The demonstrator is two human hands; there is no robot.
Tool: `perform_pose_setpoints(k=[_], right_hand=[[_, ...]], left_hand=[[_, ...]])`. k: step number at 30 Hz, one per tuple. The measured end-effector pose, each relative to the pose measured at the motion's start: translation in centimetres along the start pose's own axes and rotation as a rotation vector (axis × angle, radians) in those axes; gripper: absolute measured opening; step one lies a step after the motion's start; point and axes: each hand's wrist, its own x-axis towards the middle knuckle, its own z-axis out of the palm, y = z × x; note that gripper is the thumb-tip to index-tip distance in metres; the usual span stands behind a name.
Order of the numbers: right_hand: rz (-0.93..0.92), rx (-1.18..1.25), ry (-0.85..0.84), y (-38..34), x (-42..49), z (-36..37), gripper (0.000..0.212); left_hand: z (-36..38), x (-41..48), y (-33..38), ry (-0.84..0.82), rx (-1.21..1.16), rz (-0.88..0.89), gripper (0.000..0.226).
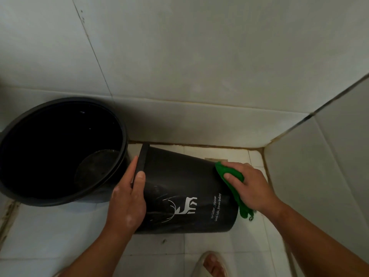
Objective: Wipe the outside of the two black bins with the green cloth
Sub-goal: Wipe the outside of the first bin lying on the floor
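Both hands are busy on the smaller black bin (189, 176), which lies on its side on the floor (60, 232). The left hand (127, 198) grips its rim (142, 160), thumb over the outer band; the other fingers are hidden. The right hand (249, 186) holds the green cloth (235, 173) bunched against the bin's base end, some cloth hanging below.

This bin looks like thin, stiff, smooth plastic, probably light. Being round, it will likely roll or skid under wiping pressure, so the thickened rim seems the best place to steady and turn it.

Just beside its rim stands the larger black bin (60, 199), upright, mouth open. Behind the lying bin runs a tiled wall (199, 66); near its base end, closer to the camera, is a sandalled foot (211, 264).
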Motion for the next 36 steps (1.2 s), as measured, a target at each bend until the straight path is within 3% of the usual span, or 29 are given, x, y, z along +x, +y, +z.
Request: perform_pose_setpoints(k=[6,9,14,18,21,25,31,33,36], right_hand=[[0.039,-0.174,0.292,-1.4,-0.9,4.3,0.037],[-0.024,-0.108,0.381,-3.2,-4.0,7.6,0.041],[-0.15,-0.105,0.325,-2.7,-5.3,8.3,0.042],[0.13,-0.069,0.388,-1.1,-1.4,4.5,0.036],[0.174,-0.083,0.408,-1.7,-0.3,4.4,0.034],[0.033,-0.091,0.379,-5.3,-0.9,7.6,0.039],[-0.287,-0.053,0.18,-8.4,-3.0,10.1,0.048],[-0.236,-0.093,0.223,-6.5,-2.8,9.1,0.048],[0.002,-0.088,0.337,-3.3,-1.7,6.4,0.041]], left_hand=[[0.2,0.3,1.2,0.003,-0.036,-0.055,0.047],[0.1,0.4,1.3,-0.009,-0.048,-0.055,0.046],[0.2,-0.1,0.9,-0.006,0.01,-0.024,0.048],[0.4,0.1,0.7,0.007,0.014,-0.047,0.049],[0.5,0.2,0.6,0.017,-0.027,-0.08,0.048],[0.6,0.3,0.7,0.015,-0.048,-0.117,0.048],[0.3,0.4,0.2,0.015,-0.077,-0.129,0.047],[0.1,0.5,0.3,-0.001,-0.073,-0.119,0.047],[-0.1,0.6,0.2,-0.03,-0.047,-0.087,0.048]])
